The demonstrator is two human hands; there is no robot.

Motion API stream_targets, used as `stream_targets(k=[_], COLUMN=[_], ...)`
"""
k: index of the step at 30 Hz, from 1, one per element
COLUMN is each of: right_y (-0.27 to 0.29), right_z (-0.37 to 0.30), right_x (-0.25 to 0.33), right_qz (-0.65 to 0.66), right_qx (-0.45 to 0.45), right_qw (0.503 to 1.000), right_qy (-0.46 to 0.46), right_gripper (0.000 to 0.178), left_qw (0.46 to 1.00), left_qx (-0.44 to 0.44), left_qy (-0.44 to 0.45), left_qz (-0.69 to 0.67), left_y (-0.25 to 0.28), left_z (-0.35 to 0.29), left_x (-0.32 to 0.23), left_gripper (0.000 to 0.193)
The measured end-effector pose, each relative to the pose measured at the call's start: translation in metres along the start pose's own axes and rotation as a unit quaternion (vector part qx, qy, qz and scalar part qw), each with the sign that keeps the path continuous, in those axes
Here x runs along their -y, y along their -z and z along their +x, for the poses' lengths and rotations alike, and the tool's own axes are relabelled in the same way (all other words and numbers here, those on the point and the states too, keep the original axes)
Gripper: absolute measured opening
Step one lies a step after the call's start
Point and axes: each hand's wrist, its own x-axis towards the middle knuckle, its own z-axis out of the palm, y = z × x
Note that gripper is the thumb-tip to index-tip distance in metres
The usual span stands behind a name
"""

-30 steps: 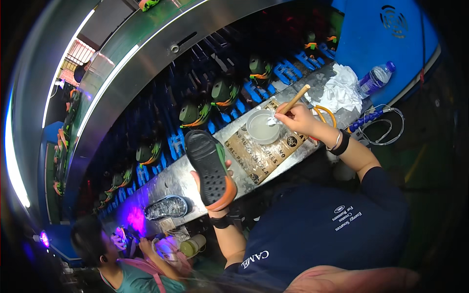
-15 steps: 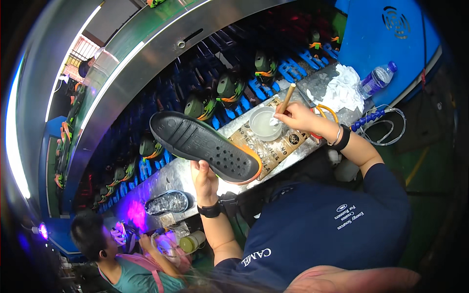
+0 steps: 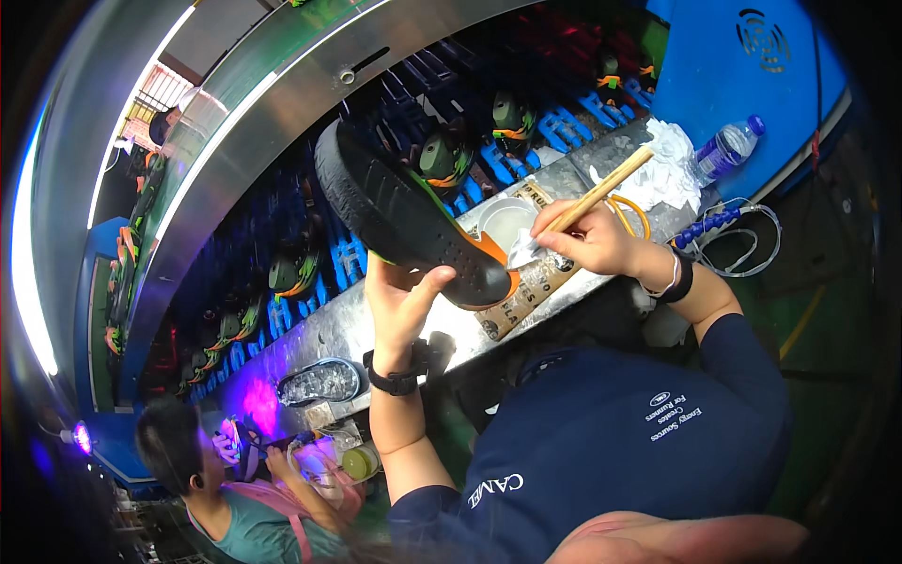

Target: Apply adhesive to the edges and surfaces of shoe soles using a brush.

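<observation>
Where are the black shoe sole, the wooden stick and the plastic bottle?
Black shoe sole [image 3: 411, 218]: head view, on the middle of its dark face.
Wooden stick [image 3: 607, 184]: head view, on its bare shaft.
Plastic bottle [image 3: 726, 153]: head view, on its side, below the purple cap [image 3: 755, 124].

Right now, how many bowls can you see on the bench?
1: the pale bowl on the bench, between the black sole and the right hand in the picture. Others may be hidden behind the sole.

- Left hand [image 3: 402, 299] holds a tilted black sole [image 3: 399, 209].
- Right hand [image 3: 587, 237] grips a stick [image 3: 606, 186]; the white wad [image 3: 525, 251] below seems to touch the sole's orange end.
- A bowl [image 3: 503, 217] sits on cardboard [image 3: 536, 295].
- Bottle [image 3: 728, 150] beside crumpled paper [image 3: 672, 169].
</observation>
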Motion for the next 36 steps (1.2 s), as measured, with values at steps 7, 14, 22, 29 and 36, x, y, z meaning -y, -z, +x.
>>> stream_targets(k=[7,14,22,29,36], right_y=[-0.005,0.001,0.001,-0.008,0.001], right_z=[0.014,0.012,-0.002,-0.005,-0.005], right_x=[0.001,0.000,0.004,0.013,0.004], right_qz=[-0.023,-0.042,-0.037,0.059,0.007], right_qx=[0.005,0.022,0.012,-0.012,-0.015], right_qw=[0.997,0.996,0.999,0.998,1.000], right_qy=[0.079,0.076,0.032,0.002,0.010], right_gripper=[0.008,0.008,0.006,0.007,0.007], left_qw=[0.999,1.000,0.985,0.969,0.981], left_qx=[0.039,0.027,0.003,0.004,0.008], left_qy=[0.027,0.007,-0.079,-0.129,-0.092], left_qz=[0.010,-0.012,0.154,0.213,0.171], left_y=[-0.011,-0.009,-0.005,-0.014,-0.003], left_z=[0.001,0.003,-0.003,-0.004,-0.006], left_x=[-0.009,-0.013,-0.013,-0.021,-0.013], left_gripper=[0.052,0.051,0.041,0.031,0.034])
